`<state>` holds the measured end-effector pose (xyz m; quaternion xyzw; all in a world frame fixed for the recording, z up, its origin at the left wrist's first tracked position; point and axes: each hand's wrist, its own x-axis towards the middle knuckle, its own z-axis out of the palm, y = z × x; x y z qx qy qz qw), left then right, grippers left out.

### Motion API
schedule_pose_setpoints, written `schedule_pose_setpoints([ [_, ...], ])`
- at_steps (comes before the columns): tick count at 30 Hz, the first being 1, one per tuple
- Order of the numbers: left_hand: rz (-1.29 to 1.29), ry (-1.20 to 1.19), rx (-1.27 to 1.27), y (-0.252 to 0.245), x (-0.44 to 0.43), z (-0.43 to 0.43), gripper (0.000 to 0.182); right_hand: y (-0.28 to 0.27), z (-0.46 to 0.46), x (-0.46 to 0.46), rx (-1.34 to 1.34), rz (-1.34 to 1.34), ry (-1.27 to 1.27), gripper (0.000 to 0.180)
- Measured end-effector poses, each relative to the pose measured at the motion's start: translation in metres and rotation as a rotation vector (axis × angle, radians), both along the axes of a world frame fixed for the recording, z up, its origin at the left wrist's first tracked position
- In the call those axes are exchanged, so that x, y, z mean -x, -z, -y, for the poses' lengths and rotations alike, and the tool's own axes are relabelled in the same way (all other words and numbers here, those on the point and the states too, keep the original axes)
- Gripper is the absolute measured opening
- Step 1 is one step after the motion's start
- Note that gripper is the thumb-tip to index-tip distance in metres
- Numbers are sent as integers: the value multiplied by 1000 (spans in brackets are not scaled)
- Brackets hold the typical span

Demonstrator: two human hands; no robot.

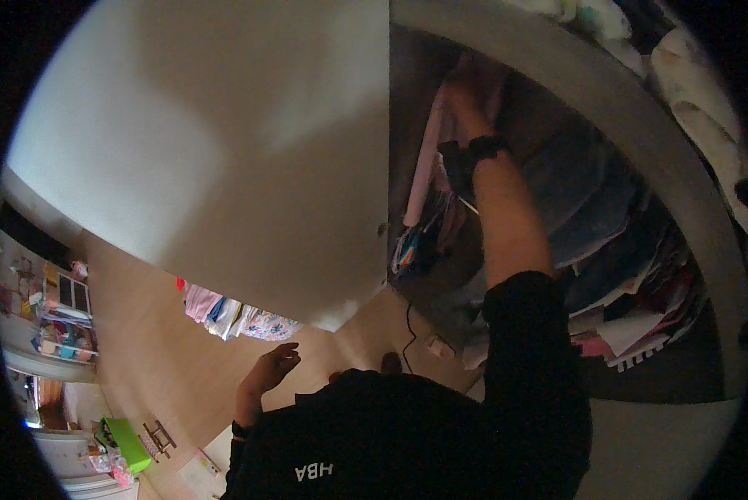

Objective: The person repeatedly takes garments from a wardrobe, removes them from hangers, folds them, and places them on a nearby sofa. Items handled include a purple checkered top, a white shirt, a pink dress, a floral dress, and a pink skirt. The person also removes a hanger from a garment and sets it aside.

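Note:
My right hand [464,94] reaches deep into a dark wardrobe compartment, at a pink garment [427,156] that hangs or stands near the door edge; shadow hides the fingers, so their hold cannot be made out. My left hand [280,361] is low in front of my body, fingers slightly curled and apart, holding nothing. Beside my right forearm, dark folded clothes [599,231] lie piled in the compartment. Below the pink garment are several thin coloured items [405,250], perhaps hangers. A large white door panel [274,156] stands at the left of the opening.
Folded clothes [242,319] lie in a row on the floor past the door's lower edge. A black cable [409,337] runs over the floor near my feet. A green box [127,444] and a small stool [157,439] stand at lower left. More fabric [693,94] lies on the upper shelf.

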<state>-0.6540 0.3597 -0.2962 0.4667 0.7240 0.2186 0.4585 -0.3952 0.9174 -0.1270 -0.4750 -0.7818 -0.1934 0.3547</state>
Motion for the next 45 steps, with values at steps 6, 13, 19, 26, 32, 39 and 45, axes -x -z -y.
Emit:
schedule_pose_setpoints([
  [6, 35, -24, -4, 10, 1, 13, 39, 4, -12, -125, 38, 110, 154, 47],
  [13, 51, 41, -39, 19, 3, 1, 37, 14, 39, -271, 156, 350, 545, 51],
  [19, 43, 64, -94, 22, -1, -10, 39, 4, 103, -271, -226, 270, 407, 50],
  [26, 33, -44, -43, 30, -2, 6, 39, 30, 102, -217, -78, 273, 608, 55],
  [32, 14, -139, 51, 43, 0, 33, 40, 72, 40, -233, -238, 149, 528, 47],
  [39, 46, -119, 19, 42, -1, 27, 40, 81, 2, -243, -249, 261, 518, 50],
  [45, 231, -216, 32, 62, 5, 22, 40, 35, 102, -183, -497, -276, 432, 47],
])
